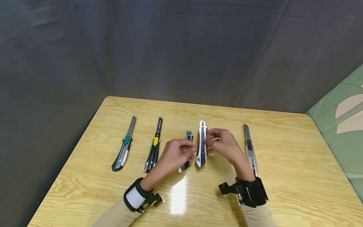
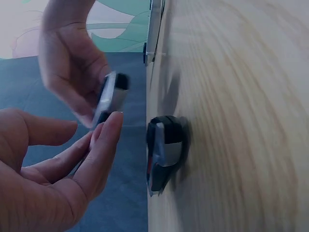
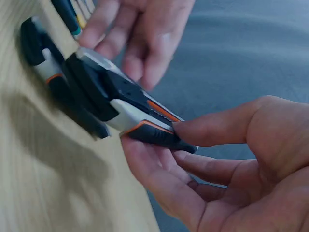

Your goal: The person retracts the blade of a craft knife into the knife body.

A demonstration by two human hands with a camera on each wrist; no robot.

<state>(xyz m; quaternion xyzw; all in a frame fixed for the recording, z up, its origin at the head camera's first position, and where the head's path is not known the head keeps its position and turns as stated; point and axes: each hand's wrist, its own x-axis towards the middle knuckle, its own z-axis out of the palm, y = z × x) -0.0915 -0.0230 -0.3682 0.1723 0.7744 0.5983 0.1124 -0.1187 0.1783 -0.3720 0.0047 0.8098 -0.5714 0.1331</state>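
My right hand (image 1: 224, 143) pinches a grey-and-black snap-off utility knife (image 1: 202, 143) between thumb and fingers, raised off the table. Orange trim runs along that knife's grip (image 3: 157, 123) in the right wrist view. Just left of it is my left hand (image 1: 177, 154), its thumb and fingers spread apart with nothing between them. The left fingertips (image 2: 113, 121) come close to the raised knife's end. A second, similar utility knife (image 1: 188, 136) lies on the table, partly hidden behind the left hand in the head view.
Two utility knives lie at the left, one with a teal slider (image 1: 126, 140) and one with a yellow slider (image 1: 155, 141). A silver utility knife (image 1: 249, 145) lies right of my right hand, its lower end near the wrist. A dark curtain (image 1: 181, 53) hangs behind the wooden table (image 1: 297, 164).
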